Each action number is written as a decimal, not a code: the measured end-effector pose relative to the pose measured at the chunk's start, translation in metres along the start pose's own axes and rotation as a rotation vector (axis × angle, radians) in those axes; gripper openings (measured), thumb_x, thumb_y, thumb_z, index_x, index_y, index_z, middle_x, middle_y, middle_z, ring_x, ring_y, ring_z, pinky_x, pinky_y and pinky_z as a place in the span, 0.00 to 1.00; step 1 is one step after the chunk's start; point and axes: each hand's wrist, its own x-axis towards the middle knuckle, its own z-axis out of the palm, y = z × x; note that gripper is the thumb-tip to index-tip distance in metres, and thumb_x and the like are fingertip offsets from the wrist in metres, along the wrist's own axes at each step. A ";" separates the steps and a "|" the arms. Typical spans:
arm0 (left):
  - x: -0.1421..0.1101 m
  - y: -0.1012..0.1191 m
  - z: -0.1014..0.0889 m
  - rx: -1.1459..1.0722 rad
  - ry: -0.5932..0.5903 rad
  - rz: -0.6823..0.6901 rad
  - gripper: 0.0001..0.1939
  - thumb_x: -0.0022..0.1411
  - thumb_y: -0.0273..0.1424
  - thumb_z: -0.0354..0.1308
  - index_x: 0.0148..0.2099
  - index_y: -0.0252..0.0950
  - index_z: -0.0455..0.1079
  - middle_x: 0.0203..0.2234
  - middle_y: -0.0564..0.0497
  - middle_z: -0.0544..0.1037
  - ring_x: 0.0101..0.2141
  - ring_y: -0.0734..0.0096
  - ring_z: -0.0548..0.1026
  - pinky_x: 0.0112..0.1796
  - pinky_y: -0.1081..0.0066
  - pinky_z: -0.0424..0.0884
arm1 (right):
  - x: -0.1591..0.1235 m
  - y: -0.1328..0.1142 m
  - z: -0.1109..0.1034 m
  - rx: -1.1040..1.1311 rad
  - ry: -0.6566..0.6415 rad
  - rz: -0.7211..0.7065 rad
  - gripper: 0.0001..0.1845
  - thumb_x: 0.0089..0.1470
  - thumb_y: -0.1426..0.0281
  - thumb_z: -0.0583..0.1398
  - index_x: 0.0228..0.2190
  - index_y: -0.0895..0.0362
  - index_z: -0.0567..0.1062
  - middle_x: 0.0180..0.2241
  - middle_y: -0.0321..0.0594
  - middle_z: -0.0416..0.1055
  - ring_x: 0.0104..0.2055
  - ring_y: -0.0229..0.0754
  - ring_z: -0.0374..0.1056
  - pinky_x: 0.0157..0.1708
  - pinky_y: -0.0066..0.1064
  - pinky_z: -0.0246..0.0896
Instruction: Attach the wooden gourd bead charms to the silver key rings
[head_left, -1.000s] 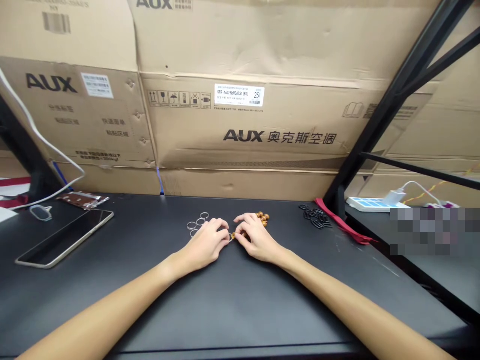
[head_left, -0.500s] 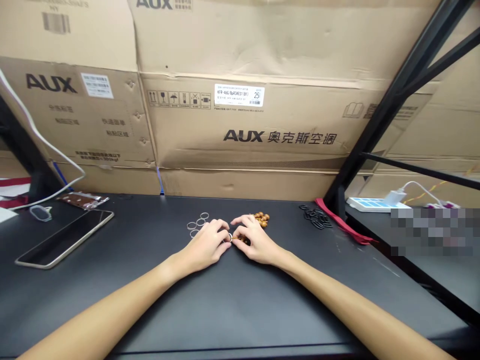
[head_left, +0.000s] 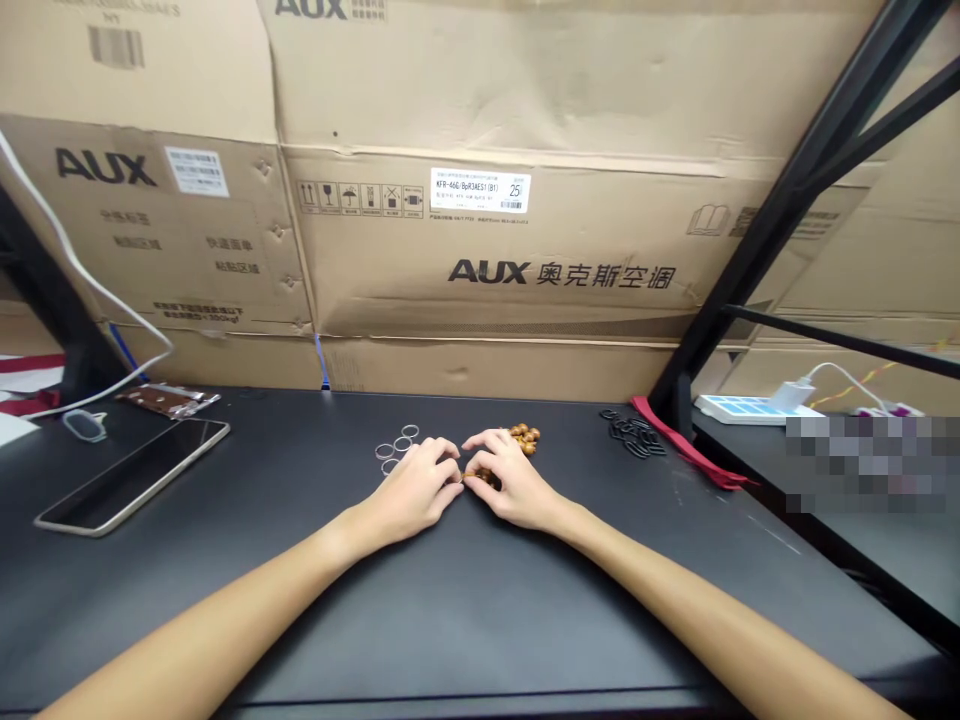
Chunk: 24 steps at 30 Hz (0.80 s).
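My left hand (head_left: 416, 487) is closed, thumb and forefinger pinching a metal ring (head_left: 460, 478) that shows only as a small edge between the fingertips. Facing it, my right hand (head_left: 514, 482) pinches something small and yellowish-brown, probably the tip or cord of a brown bead piece; the fingers hide most of it. Under and behind the right hand lie several glossy brown wooden beads (head_left: 525, 436). Several loose metal rings (head_left: 385, 452) rest on the black table just beyond the left hand. The fingertips of both hands nearly touch.
A phone (head_left: 135, 475), glasses (head_left: 84, 425) and a brown packet (head_left: 169, 400) lie at the left. Black rings or clips (head_left: 636, 436) and a red strap (head_left: 690, 450) lie right, beside a black metal frame (head_left: 795, 200). Cardboard (head_left: 480, 300) stands behind; a power strip (head_left: 750, 409) sits far right.
My right hand has shifted slightly and its fingertips have drawn closer to the left's. The ring, clearer half a second ago, is now mostly hidden. My left hand has barely moved.
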 end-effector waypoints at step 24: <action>0.001 -0.006 -0.006 0.183 -0.011 -0.104 0.13 0.63 0.36 0.55 0.27 0.36 0.65 0.43 0.46 0.70 0.43 0.60 0.68 0.45 0.59 0.65 | -0.001 0.010 -0.006 -0.214 0.032 0.187 0.08 0.51 0.64 0.61 0.34 0.54 0.74 0.48 0.44 0.67 0.53 0.51 0.57 0.52 0.48 0.53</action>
